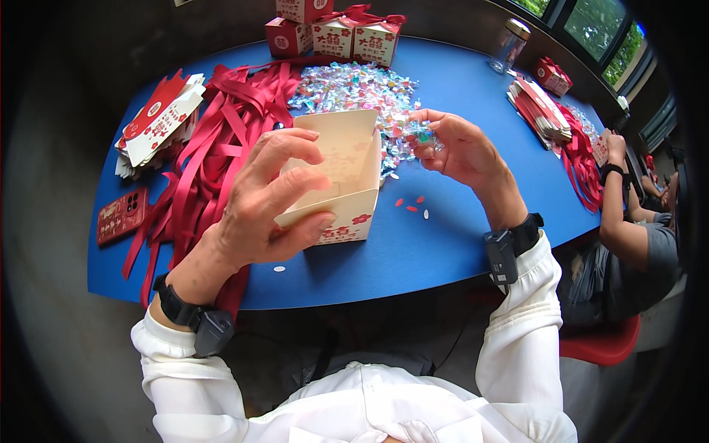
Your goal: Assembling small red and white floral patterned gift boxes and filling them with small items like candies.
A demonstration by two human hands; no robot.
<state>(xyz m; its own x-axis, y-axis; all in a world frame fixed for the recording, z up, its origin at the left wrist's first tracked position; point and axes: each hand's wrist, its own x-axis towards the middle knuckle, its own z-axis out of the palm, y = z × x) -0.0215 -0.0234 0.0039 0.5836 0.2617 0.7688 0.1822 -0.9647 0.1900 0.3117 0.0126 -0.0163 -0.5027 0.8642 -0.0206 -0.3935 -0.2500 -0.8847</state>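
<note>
An open cream gift box [341,136] with red printing stands upright near the middle of the table, its flaps raised. My left hand [269,196] is at its left side, thumb against the outside of the near flap and the other fingers curled over the opening. To the right of the box, my right hand [465,151] pinches a few clear-wrapped candies [424,138] between thumb and fingers. Behind the box spreads a large heap of wrapped candies [354,83] in pastel colours. The floor of the box is hidden from view.
Red ribbons [221,136] lie left of the box, beside flat folded cartons [159,122] and a red phone [122,215]. Finished boxes [332,38] are stacked at the back. A glass jar [509,46] stands far right. Another person [628,236] sits at the right.
</note>
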